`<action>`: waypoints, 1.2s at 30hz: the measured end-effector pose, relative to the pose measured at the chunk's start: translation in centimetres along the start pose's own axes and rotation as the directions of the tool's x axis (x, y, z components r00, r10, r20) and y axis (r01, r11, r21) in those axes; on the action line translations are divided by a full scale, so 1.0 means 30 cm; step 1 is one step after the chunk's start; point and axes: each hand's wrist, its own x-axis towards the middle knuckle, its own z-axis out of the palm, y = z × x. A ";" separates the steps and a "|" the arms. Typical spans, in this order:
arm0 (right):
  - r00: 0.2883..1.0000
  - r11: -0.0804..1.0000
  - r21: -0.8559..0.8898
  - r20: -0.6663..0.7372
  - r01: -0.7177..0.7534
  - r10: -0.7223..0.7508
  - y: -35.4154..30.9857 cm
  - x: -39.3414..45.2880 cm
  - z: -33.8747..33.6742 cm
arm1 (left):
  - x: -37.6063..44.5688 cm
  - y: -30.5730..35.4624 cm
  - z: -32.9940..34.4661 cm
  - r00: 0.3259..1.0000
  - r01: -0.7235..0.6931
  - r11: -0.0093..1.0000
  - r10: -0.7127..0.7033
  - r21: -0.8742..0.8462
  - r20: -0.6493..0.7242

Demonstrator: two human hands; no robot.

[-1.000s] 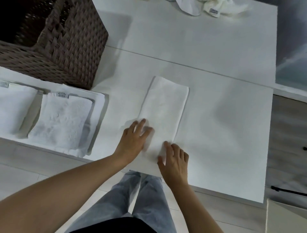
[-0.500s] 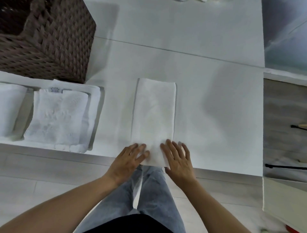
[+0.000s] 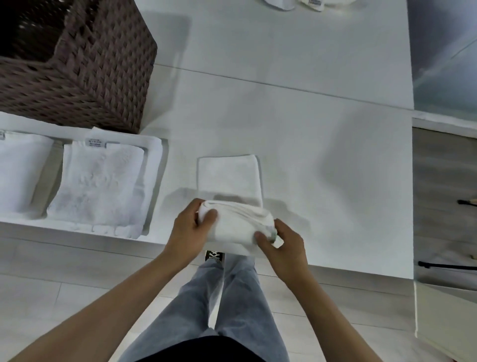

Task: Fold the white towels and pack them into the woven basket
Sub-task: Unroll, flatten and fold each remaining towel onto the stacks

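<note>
Your left hand (image 3: 189,227) and right hand (image 3: 284,245) each pinch a near corner of the white towel (image 3: 229,181), thumbs on top, lifting its near end off the tabletop (image 3: 322,160) right at the front edge; the far half lies flat. Bare tabletop runs right of the towel to the right edge, and beyond it to the far edge.

Woven basket (image 3: 98,64) stands far left; its inside is dark, contents unreadable.

Folded towels (image 3: 98,186) lie just below the basket, the leftmost cut off. More white cloth (image 3: 296,3) is cropped at the top edge.
</note>
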 end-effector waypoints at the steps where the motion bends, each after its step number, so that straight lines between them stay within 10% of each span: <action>1: 1.000 0.999 0.050 0.002 0.008 -0.008 -0.022 0.015 -0.006 | 0.015 0.009 -0.008 1.000 0.016 1.000 -0.016 -0.025 -0.017; 9: 0.999 0.985 0.168 -0.023 -0.040 0.045 -0.115 0.199 0.057 | 0.131 0.031 -0.040 0.970 0.227 0.934 -0.243 -0.275 -0.023; 28: 0.946 0.958 -0.125 -0.233 -0.259 0.225 -0.090 0.256 0.138 | 0.132 -0.110 0.001 0.934 0.344 0.938 -0.338 0.035 -0.113; 36: 0.801 0.715 0.393 0.106 -0.578 0.589 -0.096 0.173 0.087 | 0.060 -0.070 -0.039 0.889 0.457 0.881 -0.446 -0.124 0.103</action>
